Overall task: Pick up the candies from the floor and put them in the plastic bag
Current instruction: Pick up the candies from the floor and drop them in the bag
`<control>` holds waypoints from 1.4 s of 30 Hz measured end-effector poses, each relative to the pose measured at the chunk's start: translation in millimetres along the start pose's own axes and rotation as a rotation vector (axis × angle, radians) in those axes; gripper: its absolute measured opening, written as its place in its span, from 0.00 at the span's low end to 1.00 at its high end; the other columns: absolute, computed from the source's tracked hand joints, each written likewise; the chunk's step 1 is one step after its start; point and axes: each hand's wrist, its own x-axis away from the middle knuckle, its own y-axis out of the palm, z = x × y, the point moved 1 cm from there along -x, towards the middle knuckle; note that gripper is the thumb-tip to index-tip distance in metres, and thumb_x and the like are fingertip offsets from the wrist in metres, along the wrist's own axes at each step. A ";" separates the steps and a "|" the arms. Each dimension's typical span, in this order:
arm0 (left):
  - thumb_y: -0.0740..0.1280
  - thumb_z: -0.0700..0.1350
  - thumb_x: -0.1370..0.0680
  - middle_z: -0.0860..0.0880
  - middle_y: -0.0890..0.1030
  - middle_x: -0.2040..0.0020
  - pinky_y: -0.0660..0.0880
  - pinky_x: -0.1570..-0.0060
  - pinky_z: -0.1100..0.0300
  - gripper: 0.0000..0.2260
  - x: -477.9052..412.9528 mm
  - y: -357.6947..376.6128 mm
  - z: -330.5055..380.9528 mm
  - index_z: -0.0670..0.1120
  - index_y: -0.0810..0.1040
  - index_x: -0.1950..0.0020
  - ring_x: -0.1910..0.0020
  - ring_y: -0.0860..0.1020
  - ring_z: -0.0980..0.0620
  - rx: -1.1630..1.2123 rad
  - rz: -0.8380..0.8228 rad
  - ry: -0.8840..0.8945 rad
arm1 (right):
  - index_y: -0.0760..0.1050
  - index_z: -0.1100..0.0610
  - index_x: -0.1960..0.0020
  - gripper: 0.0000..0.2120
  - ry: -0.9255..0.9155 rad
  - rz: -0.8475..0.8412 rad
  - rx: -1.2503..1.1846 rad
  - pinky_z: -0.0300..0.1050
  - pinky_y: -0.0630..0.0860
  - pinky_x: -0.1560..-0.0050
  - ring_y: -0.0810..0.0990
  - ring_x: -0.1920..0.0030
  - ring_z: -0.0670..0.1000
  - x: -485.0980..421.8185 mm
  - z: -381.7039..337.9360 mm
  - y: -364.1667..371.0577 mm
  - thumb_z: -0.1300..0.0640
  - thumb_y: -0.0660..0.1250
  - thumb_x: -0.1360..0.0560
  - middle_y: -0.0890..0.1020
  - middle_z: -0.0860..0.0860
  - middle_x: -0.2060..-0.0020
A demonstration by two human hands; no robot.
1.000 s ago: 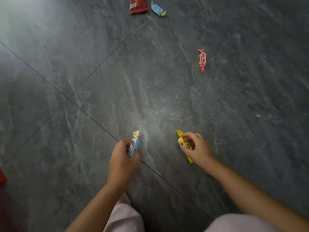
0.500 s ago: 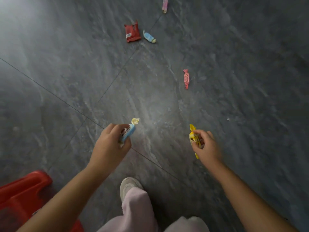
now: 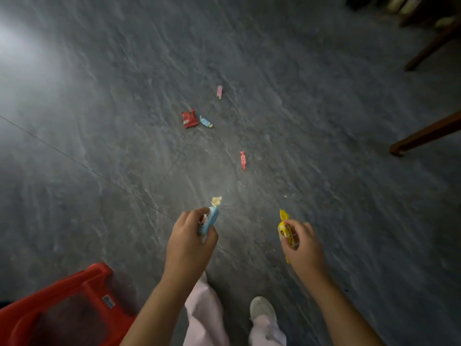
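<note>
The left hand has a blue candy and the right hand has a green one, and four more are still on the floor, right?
Not quite. In the head view the right hand holds a yellow candy, not green. The rest stands: the left hand holds the blue candy, and four lie on the floor.

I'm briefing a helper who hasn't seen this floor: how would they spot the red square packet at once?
Start on the grey tiled floor, ahead of the person's hands. There lies a loose cluster of sweets; the red square packet sits at its left, beside a small blue twist-wrapped candy. It alone is flat and square, with no twisted ends.
</note>
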 end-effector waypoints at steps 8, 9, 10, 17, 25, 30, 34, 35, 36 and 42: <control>0.67 0.35 0.29 0.50 0.73 0.58 0.64 0.63 0.67 0.12 84.2 -50.6 105.8 0.43 0.77 0.47 0.60 0.72 0.51 0.084 0.083 -0.078 | 0.75 0.54 0.48 0.13 -0.066 0.173 -0.050 0.31 0.68 0.62 0.74 0.63 0.44 89.9 -46.6 -144.1 0.64 0.69 0.31 0.73 0.50 0.59; 0.67 0.35 0.29 0.49 0.73 0.57 0.64 0.62 0.65 0.13 91.6 -56.0 115.5 0.43 0.77 0.46 0.59 0.72 0.51 0.077 0.067 -0.057 | 0.75 0.54 0.48 0.12 -0.071 0.193 -0.048 0.29 0.67 0.62 0.74 0.61 0.42 100.0 -51.7 -159.8 0.63 0.69 0.31 0.72 0.49 0.60; 0.67 0.35 0.29 0.49 0.73 0.56 0.64 0.60 0.63 0.13 97.2 -61.9 124.6 0.43 0.77 0.46 0.59 0.72 0.51 0.072 0.047 -0.040 | 0.75 0.54 0.49 0.12 -0.077 0.210 -0.039 0.28 0.67 0.62 0.73 0.60 0.42 109.7 -57.1 -174.5 0.63 0.69 0.31 0.72 0.48 0.61; 0.68 0.37 0.30 0.52 0.73 0.53 0.66 0.56 0.61 0.15 107.0 -102.9 178.5 0.46 0.75 0.43 0.55 0.73 0.51 0.005 -0.228 0.307 | 0.75 0.56 0.48 0.13 -0.017 0.403 0.041 0.35 0.69 0.59 0.72 0.62 0.45 178.5 -91.6 -241.5 0.62 0.70 0.31 0.73 0.50 0.59; 0.68 0.34 0.32 0.51 0.76 0.54 0.69 0.55 0.59 0.15 117.8 -109.9 235.7 0.44 0.77 0.47 0.55 0.73 0.50 -0.028 -0.482 0.688 | 0.73 0.51 0.47 0.12 0.127 0.653 -0.002 0.34 0.69 0.62 0.71 0.62 0.38 271.9 -118.8 -257.3 0.56 0.66 0.30 0.72 0.46 0.60; 0.69 0.33 0.32 0.49 0.76 0.54 0.68 0.54 0.61 0.16 163.8 -78.0 285.3 0.42 0.77 0.46 0.54 0.74 0.49 -0.027 -0.681 0.908 | 0.73 0.49 0.49 0.10 0.282 0.823 -0.014 0.39 0.71 0.63 0.73 0.62 0.45 346.5 -112.6 -260.7 0.51 0.63 0.31 0.76 0.51 0.60; 0.70 0.35 0.32 0.51 0.76 0.55 0.63 0.55 0.76 0.14 231.8 -52.6 326.5 0.44 0.78 0.47 0.56 0.73 0.54 -0.042 -0.869 1.160 | 0.72 0.46 0.51 0.10 0.461 1.001 -0.058 0.38 0.72 0.63 0.73 0.62 0.45 414.2 -91.1 -267.5 0.49 0.62 0.33 0.76 0.50 0.60; 0.69 0.35 0.31 0.52 0.75 0.54 0.62 0.54 0.77 0.14 250.7 -47.5 334.1 0.45 0.78 0.47 0.56 0.72 0.55 -0.036 -0.911 1.212 | 0.72 0.46 0.51 0.10 0.496 1.036 -0.064 0.37 0.71 0.63 0.73 0.62 0.45 429.9 -83.5 -270.1 0.49 0.62 0.33 0.75 0.49 0.60; 0.69 0.36 0.31 0.53 0.75 0.54 0.63 0.54 0.76 0.14 269.9 -41.5 340.4 0.45 0.77 0.47 0.56 0.72 0.56 -0.031 -0.945 1.261 | 0.71 0.46 0.51 0.10 0.530 1.068 -0.069 0.35 0.70 0.62 0.73 0.62 0.44 445.4 -75.1 -272.5 0.50 0.63 0.33 0.74 0.48 0.60; 0.68 0.40 0.29 0.54 0.74 0.52 0.66 0.55 0.69 0.14 400.2 9.2 374.6 0.48 0.76 0.44 0.53 0.71 0.57 -0.019 -1.108 1.459 | 0.73 0.47 0.51 0.10 0.693 1.236 -0.114 0.32 0.69 0.63 0.74 0.61 0.41 543.3 -15.3 -298.9 0.49 0.62 0.33 0.71 0.39 0.60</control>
